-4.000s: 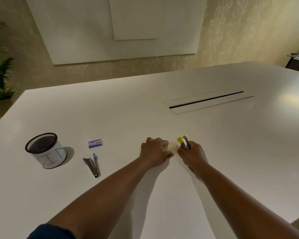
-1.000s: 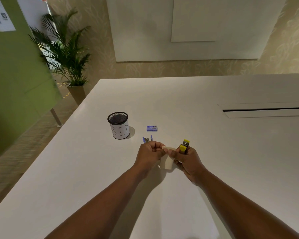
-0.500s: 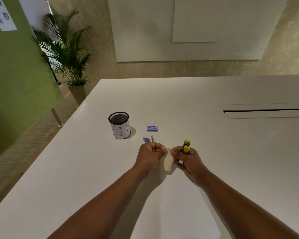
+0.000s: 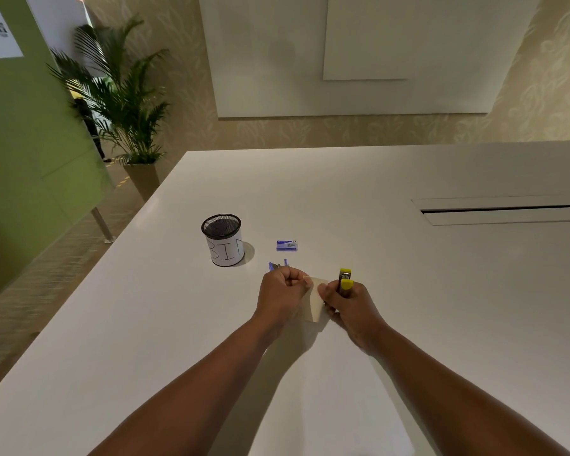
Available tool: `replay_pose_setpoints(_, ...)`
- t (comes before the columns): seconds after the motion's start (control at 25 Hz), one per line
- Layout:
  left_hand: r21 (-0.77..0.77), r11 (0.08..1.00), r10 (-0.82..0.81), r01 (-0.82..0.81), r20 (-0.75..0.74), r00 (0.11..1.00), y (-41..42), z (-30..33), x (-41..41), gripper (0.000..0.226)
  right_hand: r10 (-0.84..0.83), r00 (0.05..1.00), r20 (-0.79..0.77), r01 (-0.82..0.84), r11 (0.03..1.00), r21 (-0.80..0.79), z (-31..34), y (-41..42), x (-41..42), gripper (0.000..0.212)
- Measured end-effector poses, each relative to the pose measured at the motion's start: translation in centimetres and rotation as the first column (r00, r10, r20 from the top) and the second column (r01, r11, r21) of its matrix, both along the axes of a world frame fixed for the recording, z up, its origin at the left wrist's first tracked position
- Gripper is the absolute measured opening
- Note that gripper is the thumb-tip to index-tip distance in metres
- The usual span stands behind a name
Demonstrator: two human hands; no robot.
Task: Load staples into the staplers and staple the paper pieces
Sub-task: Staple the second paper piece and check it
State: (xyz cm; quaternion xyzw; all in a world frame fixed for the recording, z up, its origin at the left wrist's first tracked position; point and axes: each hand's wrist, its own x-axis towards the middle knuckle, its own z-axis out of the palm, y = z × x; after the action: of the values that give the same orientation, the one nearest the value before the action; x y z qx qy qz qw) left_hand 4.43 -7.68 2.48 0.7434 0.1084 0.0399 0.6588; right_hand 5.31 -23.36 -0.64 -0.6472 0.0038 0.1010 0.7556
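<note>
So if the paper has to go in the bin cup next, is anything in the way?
Nothing visible blocks it. The paper piece, pinched between left hand and right hand, has bare table up to the bin cup. The blue stapler lies just off that path.

Soft, warm indoor light fills the room, bright and even. The white table point(image 4: 408, 291) shows a faint sheen toward the right, without harsh glare. Shadows are soft-edged: a small one lies to the right of the mesh cup point(image 4: 223, 240), and broad, pale ones spread under both forearms toward the near edge. The wide lens bends straight lines, so the table edges splay outward and the wall panel point(image 4: 343, 54) leans. The floor point(image 4: 30, 291) at left is smeared with blur; the centre stays reasonably sharp.
</note>
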Motion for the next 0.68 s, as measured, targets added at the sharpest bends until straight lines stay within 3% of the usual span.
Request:
replay_pose_setpoints(0.2, -0.024, 0.998, 0.059, -0.059, 0.016, 0.998, -0.48, 0.04, -0.01, 0.004, 0.007, 0.999, 0.039, -0.006, 0.999, -0.047, -0.14, 0.39, -0.03, 0.039)
replay_pose_setpoints(0.68, -0.030, 0.994, 0.104, -0.103, 0.027, 0.994, 0.11, 0.49, -0.15, 0.006, 0.068, 0.995, 0.066, -0.063, 0.996, -0.070, -0.23, 0.82, -0.63, 0.024)
